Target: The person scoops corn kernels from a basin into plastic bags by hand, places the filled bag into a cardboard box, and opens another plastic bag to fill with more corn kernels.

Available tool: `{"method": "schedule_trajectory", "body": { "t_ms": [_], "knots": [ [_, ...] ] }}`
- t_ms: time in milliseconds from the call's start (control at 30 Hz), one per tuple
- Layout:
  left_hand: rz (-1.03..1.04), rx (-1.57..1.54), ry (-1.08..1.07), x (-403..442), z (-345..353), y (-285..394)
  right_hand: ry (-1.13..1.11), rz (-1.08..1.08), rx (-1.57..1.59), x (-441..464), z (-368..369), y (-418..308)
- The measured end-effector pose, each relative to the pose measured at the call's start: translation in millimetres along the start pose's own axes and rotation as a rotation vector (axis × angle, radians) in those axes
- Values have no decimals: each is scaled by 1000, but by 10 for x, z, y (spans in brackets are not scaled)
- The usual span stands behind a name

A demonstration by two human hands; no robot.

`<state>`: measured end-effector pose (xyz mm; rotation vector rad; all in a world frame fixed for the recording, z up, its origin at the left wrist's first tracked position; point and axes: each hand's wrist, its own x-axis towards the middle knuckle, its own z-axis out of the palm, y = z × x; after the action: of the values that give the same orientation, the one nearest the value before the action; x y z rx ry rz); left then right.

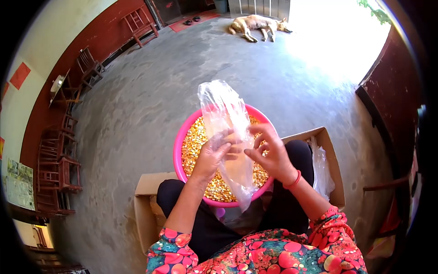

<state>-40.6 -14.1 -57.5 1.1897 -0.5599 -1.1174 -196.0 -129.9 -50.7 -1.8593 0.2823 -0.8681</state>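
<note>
A clear plastic bag [222, 102], crumpled and long, hangs over a pink basin [178, 155] full of yellow corn kernels [194, 142]. My left hand [216, 153] grips the bag at its middle, the thumb lying against it and the fingers partly covered by the film. At the bag's other side is my right hand [272, 153], its thumb and fingers apart and curved. Its fingertips are close to the film; whether they touch it I cannot tell. The bag looks flat, with nothing visible inside.
Cardboard boxes flank my legs: the left box [145, 219] and the right box [335, 169], which holds more clear plastic bags [320, 173]. A dog [260, 26] lies on the concrete floor ahead. Wooden chairs [61, 146] line the left wall.
</note>
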Motion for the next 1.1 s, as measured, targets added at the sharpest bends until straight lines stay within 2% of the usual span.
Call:
{"method": "schedule_trajectory", "body": {
  "t_ms": [67, 133, 200, 233, 300, 467, 567, 633, 667, 733, 767, 800, 867, 900, 967, 1000, 1067, 1100],
  "knots": [
    [111, 181, -82, -7, 92, 14, 101, 28, 56, 107, -39, -47],
    [80, 194, -144, -12, 168, 57, 123, 86, 71, 128, -66, 58],
    [23, 199, -145, -23, 139, 49, -106, 253, 185, 128, -106, 261],
    [22, 202, -144, -17, 97, 47, -17, 288, 322, 125, -111, 153],
    [79, 84, -10, 5, 0, 31, 25, 254, 394, 103, -244, 213],
    [197, 58, 87, 20, -54, 52, 150, 318, 367, 0, -647, 203],
    [325, 79, 141, 34, -66, 46, 185, 315, 434, -11, -709, 267],
    [508, 67, 284, 16, -9, 160, 168, 327, 498, 13, -724, 311],
    [515, 71, 282, 24, -63, 187, 168, 319, 501, 52, -681, 298],
    [717, 46, 115, -9, -218, 282, 271, 199, 648, 166, -535, 220],
    [726, -88, 29, -75, -267, 330, 190, 177, 786, 232, -549, 330],
    [728, 25, -12, -70, -354, 399, 177, 193, 860, 313, -537, 265],
    [623, -71, -172, -179, -457, 485, 147, 251, 972, 476, -530, 280],
    [628, -66, -170, -176, -483, 504, 142, 246, 975, 558, -512, 287],
    [496, -347, -381, -183, -542, 544, 20, 176, 906, 734, -436, 289],
    [502, -340, -377, -169, -511, 551, -39, 136, 779, 813, -372, 291],
    [638, 64, 33, -89, -337, 502, -143, 132, 548, 988, -181, 434],
    [659, 236, 63, -61, -271, 484, -157, 114, 365, 1050, -49, 555]
  ]
}}
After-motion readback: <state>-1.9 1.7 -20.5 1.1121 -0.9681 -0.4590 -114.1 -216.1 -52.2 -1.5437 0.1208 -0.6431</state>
